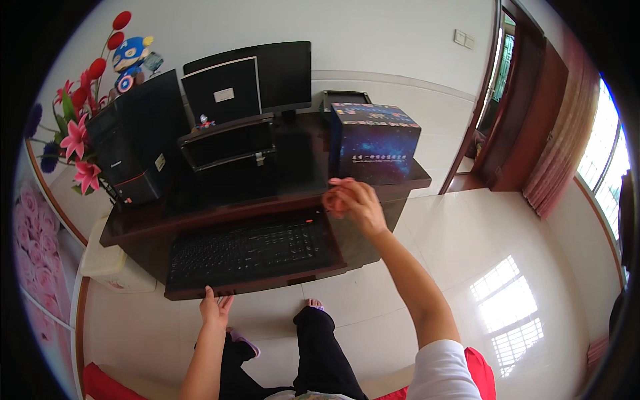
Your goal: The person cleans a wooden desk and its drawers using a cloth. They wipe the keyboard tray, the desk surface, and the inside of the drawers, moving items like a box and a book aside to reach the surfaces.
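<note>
My right hand (364, 207) grips a crumpled pinkish-red cloth (340, 198) by the front edge of the dark wooden desk (295, 204), just below a blue starry-patterned box (375, 150). At the front edge of the pulled-out keyboard tray (260, 286), my left hand (216, 309) has its thumb on top and its other fingers lower, partly under the rim. A black keyboard (245, 245) lies on the tray. Behind the desk's front edge, a black framed panel (227, 144) leans in front of a monitor (287, 75).
A black computer tower (142, 135) stands at the desk's left, beside artificial flowers (77, 137) and a blue cartoon figure (130, 60). A cream bin (112, 260) is on the floor at the left. An open wooden door (525, 115) and a curtain (565, 130) are at the right.
</note>
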Tool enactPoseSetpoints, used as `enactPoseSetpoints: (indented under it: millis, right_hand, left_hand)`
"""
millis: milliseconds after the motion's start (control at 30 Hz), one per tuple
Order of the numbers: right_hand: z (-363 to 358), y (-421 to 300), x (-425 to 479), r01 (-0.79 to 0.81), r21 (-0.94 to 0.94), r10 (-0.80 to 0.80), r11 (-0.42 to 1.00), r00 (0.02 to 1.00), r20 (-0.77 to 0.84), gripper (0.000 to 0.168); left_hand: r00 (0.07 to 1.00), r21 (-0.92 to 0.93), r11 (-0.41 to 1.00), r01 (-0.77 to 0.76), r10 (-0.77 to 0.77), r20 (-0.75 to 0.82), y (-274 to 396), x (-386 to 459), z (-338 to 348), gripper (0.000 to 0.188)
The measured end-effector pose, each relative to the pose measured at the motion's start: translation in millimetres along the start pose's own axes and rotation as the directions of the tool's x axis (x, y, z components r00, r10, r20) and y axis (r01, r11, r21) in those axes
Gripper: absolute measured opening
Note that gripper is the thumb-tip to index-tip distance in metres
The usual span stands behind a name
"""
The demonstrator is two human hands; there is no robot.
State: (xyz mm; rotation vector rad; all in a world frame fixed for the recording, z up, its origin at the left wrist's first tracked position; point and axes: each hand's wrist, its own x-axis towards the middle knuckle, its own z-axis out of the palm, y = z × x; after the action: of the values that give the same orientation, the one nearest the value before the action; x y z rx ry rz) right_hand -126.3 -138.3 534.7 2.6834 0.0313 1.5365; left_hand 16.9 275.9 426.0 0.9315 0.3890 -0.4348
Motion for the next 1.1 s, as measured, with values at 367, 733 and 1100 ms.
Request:
enactPoseSetpoints:
  millis: [367, 733, 1100]
  right_hand:
    - [3, 52, -36, -0.150, -0.211, 0.112, 0.966, 0.977, -0.180, 0.030]
    - [-41, 177, -94, -0.830, 0.168, 0.737, 0.532, 0.357, -0.574, 0.033]
    - [-38, 154, -93, -0.842, 0.115, 0.847, 0.527, 0.508, -0.161, 0.029]
  left_hand:
    - [0.999, 0.065, 0.997, 0.038, -0.040, 0.037, 5, -8, 11, 0.027]
    - [0.999, 0.023, 0.999, 0.037, -0.037, -0.006, -1, -7, 10, 0.020]
    - [0.994, 0.073, 0.995, 0.069, -0.062, -0.093, 12, 0, 19, 0.019]
